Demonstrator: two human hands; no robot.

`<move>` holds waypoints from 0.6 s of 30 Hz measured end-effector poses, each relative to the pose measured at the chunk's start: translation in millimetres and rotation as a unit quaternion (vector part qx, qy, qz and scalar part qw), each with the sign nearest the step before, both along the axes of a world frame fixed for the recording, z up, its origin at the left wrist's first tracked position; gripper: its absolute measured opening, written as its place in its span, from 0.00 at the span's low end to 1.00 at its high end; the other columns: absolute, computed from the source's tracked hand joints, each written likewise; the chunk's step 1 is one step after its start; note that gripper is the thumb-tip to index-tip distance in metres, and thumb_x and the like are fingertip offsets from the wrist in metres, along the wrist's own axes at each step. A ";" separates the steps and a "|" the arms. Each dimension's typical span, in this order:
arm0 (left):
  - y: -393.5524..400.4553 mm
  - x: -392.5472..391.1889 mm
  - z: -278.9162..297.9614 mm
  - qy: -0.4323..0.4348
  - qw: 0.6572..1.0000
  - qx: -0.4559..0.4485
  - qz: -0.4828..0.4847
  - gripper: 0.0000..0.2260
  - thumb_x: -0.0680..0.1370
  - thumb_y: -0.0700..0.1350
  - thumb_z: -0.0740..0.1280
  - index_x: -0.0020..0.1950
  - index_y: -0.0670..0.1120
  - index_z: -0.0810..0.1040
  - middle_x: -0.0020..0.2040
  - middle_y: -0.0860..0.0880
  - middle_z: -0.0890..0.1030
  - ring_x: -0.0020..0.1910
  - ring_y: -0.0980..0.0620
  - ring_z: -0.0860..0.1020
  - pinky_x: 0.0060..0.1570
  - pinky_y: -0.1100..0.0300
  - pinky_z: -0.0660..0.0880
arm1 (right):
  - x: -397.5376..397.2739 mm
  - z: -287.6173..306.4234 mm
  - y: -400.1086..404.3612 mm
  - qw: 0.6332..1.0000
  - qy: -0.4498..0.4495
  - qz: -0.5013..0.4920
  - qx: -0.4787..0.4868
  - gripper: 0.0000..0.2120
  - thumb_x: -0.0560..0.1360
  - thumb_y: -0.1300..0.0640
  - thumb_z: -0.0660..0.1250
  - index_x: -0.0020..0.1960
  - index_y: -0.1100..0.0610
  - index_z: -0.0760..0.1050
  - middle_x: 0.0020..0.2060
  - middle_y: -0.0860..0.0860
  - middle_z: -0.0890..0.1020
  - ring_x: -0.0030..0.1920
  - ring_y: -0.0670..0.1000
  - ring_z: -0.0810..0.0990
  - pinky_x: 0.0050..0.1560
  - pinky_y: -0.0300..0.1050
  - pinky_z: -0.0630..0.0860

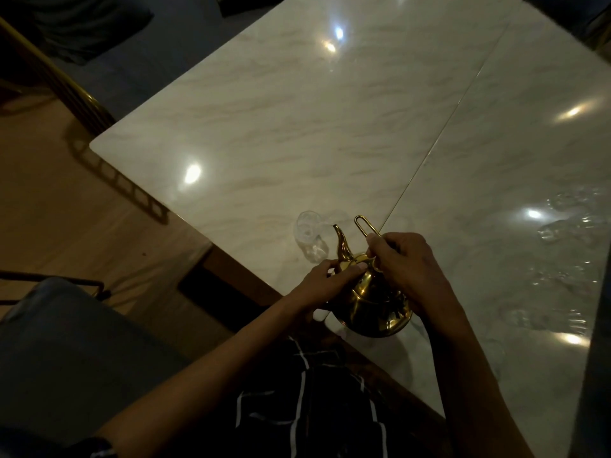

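Note:
A shiny gold teapot (pixel 367 309) stands near the front edge of the white marble table (pixel 297 127), its curved spout pointing away toward a small clear glass (pixel 309 234). My right hand (pixel 406 266) grips the teapot's thin wire handle, whose loop sticks up above my fingers. My left hand (pixel 325 282) rests on the lid, with its fingers laid across the top by the base of the spout. The glass stands just beyond the spout tip and looks empty.
Several clear glasses (pixel 562 226) stand in a cluster on the right part of the table. A thin seam runs diagonally across the tabletop. A grey cushioned chair (pixel 66 342) is at the lower left, and a gold-framed chair (pixel 76 90) stands beyond the table's left corner.

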State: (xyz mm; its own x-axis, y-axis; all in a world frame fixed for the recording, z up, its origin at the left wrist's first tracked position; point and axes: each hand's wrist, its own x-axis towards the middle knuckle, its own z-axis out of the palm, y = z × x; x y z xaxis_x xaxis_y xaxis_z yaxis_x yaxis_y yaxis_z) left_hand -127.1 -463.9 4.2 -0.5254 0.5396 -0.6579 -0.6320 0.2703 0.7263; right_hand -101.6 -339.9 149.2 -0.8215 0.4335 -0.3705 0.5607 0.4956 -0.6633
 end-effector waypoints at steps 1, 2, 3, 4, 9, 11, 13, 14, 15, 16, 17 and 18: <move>0.0 0.1 0.1 0.004 1.000 0.000 0.000 0.34 0.73 0.69 0.73 0.73 0.52 0.75 0.65 0.51 0.81 0.56 0.57 0.82 0.45 0.62 0.78 | -0.3 0.2 0.1 1.000 -0.001 0.000 -0.001 0.17 0.80 0.48 0.63 0.36 0.53 0.81 0.31 0.52 0.82 0.34 0.49 0.80 0.37 0.44 0.74; 0.0 0.1 0.0 0.007 1.000 -0.001 0.000 0.37 0.71 0.71 0.73 0.74 0.52 0.75 0.66 0.50 0.81 0.58 0.55 0.82 0.45 0.62 0.78 | -0.7 0.2 0.2 1.000 -0.001 0.000 -0.003 0.17 0.80 0.48 0.63 0.36 0.53 0.81 0.31 0.52 0.81 0.33 0.48 0.80 0.37 0.43 0.73; 0.2 0.2 0.1 0.010 1.000 -0.002 0.000 0.40 0.68 0.73 0.73 0.74 0.52 0.75 0.66 0.50 0.81 0.59 0.54 0.82 0.46 0.62 0.79 | -1.1 0.4 0.4 1.000 -0.002 0.000 -0.004 0.18 0.80 0.48 0.63 0.36 0.54 0.81 0.31 0.52 0.81 0.33 0.48 0.80 0.36 0.43 0.73; 0.5 0.1 0.3 0.011 1.000 -0.005 0.000 0.43 0.66 0.75 0.72 0.74 0.52 0.75 0.66 0.50 0.81 0.59 0.53 0.83 0.46 0.61 0.79 | -1.6 0.4 0.5 1.000 -0.001 0.001 -0.004 0.18 0.80 0.48 0.63 0.36 0.54 0.81 0.31 0.52 0.81 0.33 0.47 0.80 0.37 0.43 0.73; 1.9 0.2 0.4 0.014 1.000 0.003 -0.009 0.32 0.73 0.70 0.72 0.71 0.53 0.77 0.66 0.49 0.82 0.59 0.52 0.83 0.47 0.61 0.79 | -2.1 2.0 0.0 1.000 0.000 0.005 -0.001 0.17 0.80 0.49 0.63 0.37 0.54 0.81 0.32 0.52 0.82 0.36 0.49 0.81 0.38 0.44 0.75; 1.9 -0.1 3.6 0.005 1.000 0.004 -0.006 0.22 0.77 0.66 0.71 0.66 0.55 0.77 0.63 0.51 0.82 0.56 0.54 0.82 0.45 0.62 0.78 | -2.2 2.7 0.1 1.000 -0.002 0.008 0.000 0.17 0.81 0.49 0.63 0.37 0.55 0.81 0.34 0.54 0.83 0.38 0.52 0.83 0.41 0.48 0.78; 2.6 -0.5 4.2 0.006 1.000 0.003 -0.007 0.20 0.78 0.65 0.70 0.64 0.56 0.76 0.63 0.51 0.82 0.56 0.53 0.82 0.45 0.62 0.77 | -2.3 2.9 0.4 1.000 -0.005 0.009 0.000 0.18 0.81 0.49 0.63 0.38 0.56 0.81 0.35 0.56 0.83 0.39 0.53 0.83 0.43 0.49 0.79; 2.8 -0.4 3.6 0.006 1.000 0.001 -0.007 0.20 0.78 0.65 0.70 0.64 0.56 0.76 0.63 0.50 0.82 0.57 0.52 0.82 0.45 0.62 0.77 | -2.2 2.6 0.6 1.000 -0.005 0.010 0.000 0.18 0.81 0.49 0.63 0.38 0.56 0.81 0.35 0.56 0.83 0.39 0.53 0.83 0.43 0.49 0.78; 2.5 -0.2 4.9 0.005 1.000 -0.001 -0.005 0.21 0.78 0.65 0.70 0.65 0.56 0.76 0.63 0.50 0.82 0.59 0.51 0.82 0.45 0.62 0.77 | -1.7 2.4 0.8 1.000 -0.005 0.011 0.000 0.18 0.81 0.49 0.63 0.38 0.56 0.81 0.35 0.56 0.83 0.38 0.53 0.83 0.42 0.48 0.78; 2.6 0.2 4.8 0.005 1.000 -0.001 -0.003 0.22 0.78 0.65 0.70 0.67 0.55 0.76 0.64 0.49 0.81 0.60 0.50 0.82 0.45 0.62 0.77 | -1.2 2.2 0.8 1.000 -0.004 0.010 -0.002 0.18 0.81 0.49 0.63 0.37 0.55 0.81 0.34 0.55 0.83 0.38 0.52 0.82 0.41 0.47 0.78; 2.5 0.8 5.1 0.006 1.000 -0.002 0.000 0.25 0.78 0.65 0.71 0.69 0.53 0.76 0.64 0.50 0.81 0.61 0.50 0.82 0.45 0.62 0.77 | -0.6 1.8 1.0 1.000 -0.002 0.008 -0.004 0.18 0.81 0.49 0.63 0.37 0.55 0.81 0.33 0.54 0.82 0.37 0.50 0.82 0.40 0.45 0.77; 2.4 1.0 4.9 0.007 1.000 -0.003 0.002 0.27 0.78 0.65 0.71 0.71 0.52 0.76 0.63 0.50 0.80 0.61 0.50 0.81 0.45 0.63 0.77 | 0.0 1.5 1.0 1.000 0.001 0.005 -0.006 0.18 0.80 0.49 0.63 0.36 0.54 0.80 0.32 0.52 0.82 0.36 0.49 0.81 0.40 0.44 0.76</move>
State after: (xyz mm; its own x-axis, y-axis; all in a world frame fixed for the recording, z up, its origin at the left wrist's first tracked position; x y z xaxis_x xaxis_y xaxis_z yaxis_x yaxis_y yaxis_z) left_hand -126.1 -461.5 9.1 -0.5369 0.5339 -0.6533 -0.6230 0.2713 0.7337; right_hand -101.6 -338.9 150.7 -0.8269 0.4202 -0.3738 0.5540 0.4941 -0.6700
